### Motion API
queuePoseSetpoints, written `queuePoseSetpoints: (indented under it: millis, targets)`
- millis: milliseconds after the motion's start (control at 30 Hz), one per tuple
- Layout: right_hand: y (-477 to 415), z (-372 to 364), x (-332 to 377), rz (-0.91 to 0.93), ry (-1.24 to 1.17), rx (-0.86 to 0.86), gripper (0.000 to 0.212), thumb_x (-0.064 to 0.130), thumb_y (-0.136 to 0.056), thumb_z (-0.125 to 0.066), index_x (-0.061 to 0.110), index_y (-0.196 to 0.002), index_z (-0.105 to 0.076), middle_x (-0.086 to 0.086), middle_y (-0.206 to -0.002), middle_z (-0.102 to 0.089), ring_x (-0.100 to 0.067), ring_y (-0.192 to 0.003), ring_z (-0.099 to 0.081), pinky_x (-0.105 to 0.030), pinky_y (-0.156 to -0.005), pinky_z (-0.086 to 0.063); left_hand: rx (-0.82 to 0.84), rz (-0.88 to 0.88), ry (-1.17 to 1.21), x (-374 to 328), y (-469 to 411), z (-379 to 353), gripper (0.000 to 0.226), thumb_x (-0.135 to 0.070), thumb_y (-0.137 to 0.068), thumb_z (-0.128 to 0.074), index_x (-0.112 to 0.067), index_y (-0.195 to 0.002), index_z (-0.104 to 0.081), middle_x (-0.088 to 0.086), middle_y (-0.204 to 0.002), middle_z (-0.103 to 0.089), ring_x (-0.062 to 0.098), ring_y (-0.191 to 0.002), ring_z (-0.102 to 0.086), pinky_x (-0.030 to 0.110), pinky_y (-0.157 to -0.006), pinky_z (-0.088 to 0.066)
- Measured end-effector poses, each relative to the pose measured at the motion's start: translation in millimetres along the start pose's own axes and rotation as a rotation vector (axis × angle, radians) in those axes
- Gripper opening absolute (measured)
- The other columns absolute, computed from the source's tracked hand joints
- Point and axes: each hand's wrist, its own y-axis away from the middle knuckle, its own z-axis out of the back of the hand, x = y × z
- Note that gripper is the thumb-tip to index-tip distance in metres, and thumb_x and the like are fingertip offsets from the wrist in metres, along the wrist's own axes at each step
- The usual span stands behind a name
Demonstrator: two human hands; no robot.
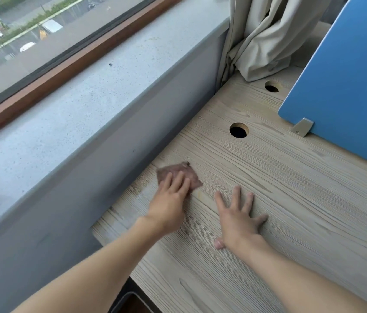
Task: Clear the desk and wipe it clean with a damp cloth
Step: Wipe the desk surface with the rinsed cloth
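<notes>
Cloth (178, 169): one, brown, spread flat on the left part of the worktop (291, 211), close to the grey wall below the window sill (87, 105). Its near part is hidden under the fingers. What shows is a rough four-sided patch whose long axis runs left to right, with one sharp corner pointing right and slightly toward the near edge.

Two hands are in view. The left hand (169, 204) lies palm down on the cloth, fingers straight and pressing it onto the wood, not curled round it. The right hand (239, 220) rests just to the right of the cloth and apart from it, flat on the bare worktop, fingers spread and grasping nothing.

Two round holes are cut in the worktop: one (238, 131) beyond the cloth, the other (271, 88) farther back. One blue divider panel (347, 86) stands at the far right, held by one metal bracket (302, 127). One beige curtain (263, 37) hangs in the far corner, its hem bunched on the wood near the farther hole.
</notes>
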Motion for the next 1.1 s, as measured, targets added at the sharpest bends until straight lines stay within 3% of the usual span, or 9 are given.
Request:
queuePoseSetpoints:
  millis: [100, 200, 267, 367, 533, 667, 800, 933, 1100]
  targets:
    - [5.4, -3.2, -7.2, 0.019, -0.025, -0.054, 0.128, 0.049, -0.07, -0.086, 0.037, -0.155, 0.01, -0.015, -0.161, 0.027, -0.047, -0.148, 0.019, -0.077, -0.108, -0.021, 0.01, -0.013, 0.033, 3.4, 0.5, 0.7, 0.092, -0.001, -0.084, -0.049, -0.027, -0.16, -0.003, -0.004, -0.167, 0.008, 0.024, -0.153, 0.011, 0.039, -0.125, -0.004]
    - [15.3, -15.0, -13.4, -0.007, -0.017, -0.129, 0.119, 0.061, -0.073, -0.077, 0.034, -0.155, 0.005, -0.014, -0.163, 0.021, -0.043, -0.15, 0.018, -0.075, -0.11, -0.016, -0.004, 0.041, 0.042, -9.7, -2.1, 4.7, 0.089, -0.003, -0.084, -0.047, -0.023, -0.16, -0.004, 0.0, -0.167, 0.008, 0.029, -0.153, 0.01, 0.041, -0.125, -0.002]
    - [20.3, -23.1, -13.4, -0.078, -0.076, -0.137, 0.118, 0.066, -0.074, -0.073, 0.035, -0.155, 0.007, -0.015, -0.163, 0.02, -0.043, -0.149, 0.017, -0.076, -0.109, -0.018, 0.013, -0.032, 0.02, -24.9, 10.2, -3.4, 0.088, -0.007, -0.087, -0.05, -0.021, -0.16, -0.002, 0.001, -0.167, 0.009, 0.03, -0.152, 0.012, 0.043, -0.125, -0.001]
    - [21.4, -25.2, -13.9, -0.118, -0.136, -0.107, 0.118, 0.065, -0.074, -0.074, 0.036, -0.154, 0.008, -0.015, -0.161, 0.021, -0.044, -0.149, 0.016, -0.076, -0.108, -0.022, 0.058, -0.148, -0.034, -28.0, 25.8, -13.2, 0.087, -0.009, -0.09, -0.049, -0.025, -0.16, 0.0, -0.002, -0.166, 0.012, 0.025, -0.152, 0.015, 0.042, -0.125, 0.001]
    - [18.3, -23.5, -11.7, -0.125, -0.126, -0.09, 0.119, 0.066, -0.073, -0.075, 0.036, -0.154, 0.007, -0.015, -0.16, 0.021, -0.044, -0.148, 0.016, -0.076, -0.108, -0.022, -0.012, -0.084, 0.01, -28.3, 27.3, -12.7, 0.085, -0.007, -0.091, -0.045, -0.025, -0.159, 0.002, -0.002, -0.166, 0.012, 0.022, -0.152, 0.017, 0.039, -0.125, 0.003]
    - [18.8, -22.1, -11.9, -0.127, -0.116, -0.085, 0.119, 0.066, -0.074, -0.073, 0.035, -0.156, 0.008, -0.016, -0.161, 0.022, -0.045, -0.148, 0.016, -0.075, -0.109, -0.022, 0.032, -0.167, -0.017, -30.2, 55.6, -26.3, 0.083, -0.006, -0.093, -0.041, -0.029, -0.159, 0.004, -0.007, -0.165, 0.016, 0.018, -0.15, 0.021, 0.037, -0.124, 0.006]
    - [20.4, -19.6, -10.7, -0.125, -0.093, -0.067, 0.119, 0.067, -0.076, -0.071, 0.031, -0.156, 0.008, -0.019, -0.161, 0.022, -0.048, -0.148, 0.015, -0.074, -0.111, -0.02, -0.031, -0.041, 0.026, -14.1, 30.6, -13.0, 0.085, -0.001, -0.09, -0.041, -0.028, -0.159, 0.001, -0.005, -0.166, 0.01, 0.02, -0.153, 0.013, 0.038, -0.125, -0.003]
    - [20.2, -17.8, -5.7, -0.093, -0.027, -0.107, 0.118, 0.064, -0.077, -0.073, 0.027, -0.157, 0.004, -0.019, -0.163, 0.017, -0.044, -0.15, 0.015, -0.072, -0.113, -0.013, 0.003, -0.06, 0.006, -25.1, 47.6, -19.9, 0.083, -0.004, -0.092, -0.041, -0.024, -0.159, 0.004, -0.002, -0.166, 0.013, 0.023, -0.152, 0.017, 0.037, -0.125, 0.003]
    - [20.8, -14.0, 10.7, -0.016, -0.07, 0.012, 0.129, 0.057, -0.073, -0.081, 0.033, -0.155, 0.017, -0.02, -0.161, 0.026, -0.046, -0.148, 0.02, -0.075, -0.111, -0.015, -0.039, 0.033, 0.026, 6.6, 35.1, -10.3, 0.086, 0.0, -0.089, -0.041, -0.025, -0.159, 0.001, -0.002, -0.167, 0.009, 0.023, -0.153, 0.011, 0.039, -0.125, -0.004]
